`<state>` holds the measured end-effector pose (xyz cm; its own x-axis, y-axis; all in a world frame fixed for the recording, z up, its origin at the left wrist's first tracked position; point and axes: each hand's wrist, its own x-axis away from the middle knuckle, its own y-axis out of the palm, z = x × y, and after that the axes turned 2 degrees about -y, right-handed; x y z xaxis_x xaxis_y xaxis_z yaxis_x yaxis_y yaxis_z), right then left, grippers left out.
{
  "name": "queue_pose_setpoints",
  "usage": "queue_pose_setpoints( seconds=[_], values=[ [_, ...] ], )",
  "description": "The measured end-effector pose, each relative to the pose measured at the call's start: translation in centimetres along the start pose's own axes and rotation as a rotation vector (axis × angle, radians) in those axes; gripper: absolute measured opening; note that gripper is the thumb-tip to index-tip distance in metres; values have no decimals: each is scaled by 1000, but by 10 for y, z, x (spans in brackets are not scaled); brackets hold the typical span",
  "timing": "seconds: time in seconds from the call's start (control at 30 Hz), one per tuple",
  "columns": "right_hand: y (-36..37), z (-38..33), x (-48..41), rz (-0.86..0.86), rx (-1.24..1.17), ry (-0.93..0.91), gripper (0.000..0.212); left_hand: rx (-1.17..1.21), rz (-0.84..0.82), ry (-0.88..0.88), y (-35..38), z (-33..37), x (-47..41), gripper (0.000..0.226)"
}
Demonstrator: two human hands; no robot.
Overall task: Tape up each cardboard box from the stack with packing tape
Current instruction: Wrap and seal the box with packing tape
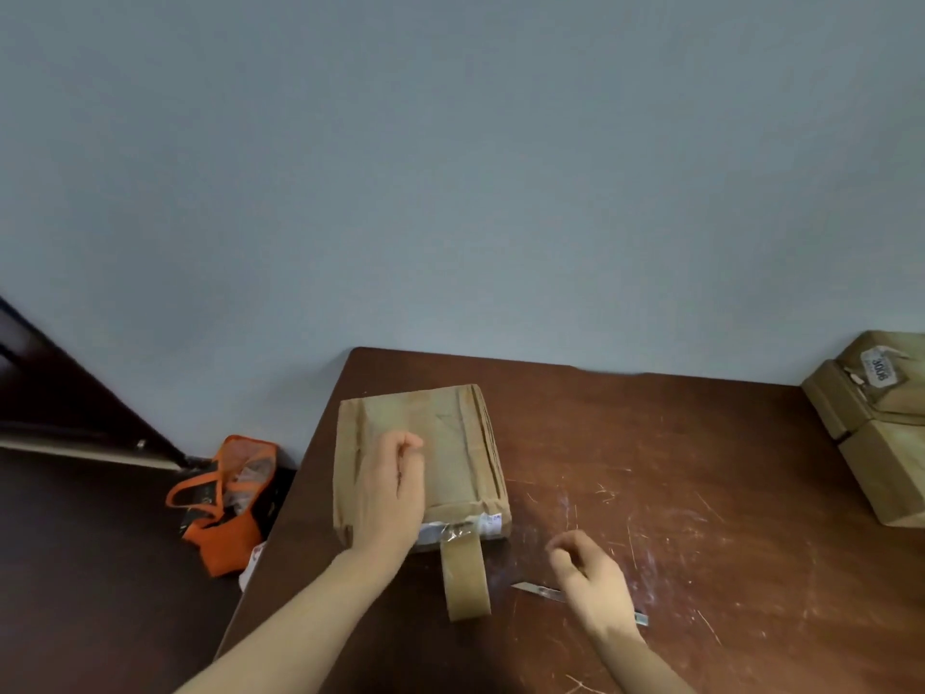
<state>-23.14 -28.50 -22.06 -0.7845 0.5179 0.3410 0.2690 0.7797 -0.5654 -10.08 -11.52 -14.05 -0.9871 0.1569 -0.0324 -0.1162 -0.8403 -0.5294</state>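
A flat cardboard box wrapped in brown tape lies near the table's left edge. My left hand rests on its top, fingers loosely curled, holding nothing. A roll of brown packing tape stands on edge against the box's near side, its strip still stuck to the box. My right hand hovers low over the table to the right of the roll, fingers relaxed and empty. Under it lies a small utility knife, blade pointing left.
The scratched brown table runs to a grey wall. A stack of taped cardboard boxes sits at the far right edge. On the floor left of the table is an orange bag.
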Motion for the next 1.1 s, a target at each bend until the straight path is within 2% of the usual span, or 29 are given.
queue_pose_setpoints(
  seconds=[0.03,0.1,0.17,0.27,0.4,0.5,0.6,0.7,0.83,0.9,0.97,1.1],
  values=[
    [-4,12,-1,13,189,-50,17,36,13,-28,-5,-1,12,24],
    [-5,34,-4,-71,537,-134,40,79,-48,-137,-9,-10,33,39],
    [-5,44,-4,-165,710,-170,43,30,-162,-291,-7,-21,48,40],
    [-4,52,-3,-202,784,-229,30,122,-241,-573,5,-33,60,20],
    [-11,57,-4,-212,728,-185,26,538,-194,-806,24,-31,59,23],
    [-21,54,1,-170,587,-179,22,594,-67,-816,39,-32,57,28],
    [-34,33,9,-123,381,-260,10,576,-7,-809,47,-31,59,17],
    [-47,-6,19,-146,269,-351,14,578,5,-813,48,-29,60,5],
    [-50,-56,22,-184,614,-558,30,542,10,-787,47,-27,59,7],
    [-45,-73,18,-169,783,-629,26,530,11,-769,47,-26,58,10],
    [-39,-89,16,-188,962,-671,14,527,7,-761,48,-26,57,11],
    [-32,-108,12,-248,1180,-684,28,539,14,-749,50,-27,56,10]
  ],
)
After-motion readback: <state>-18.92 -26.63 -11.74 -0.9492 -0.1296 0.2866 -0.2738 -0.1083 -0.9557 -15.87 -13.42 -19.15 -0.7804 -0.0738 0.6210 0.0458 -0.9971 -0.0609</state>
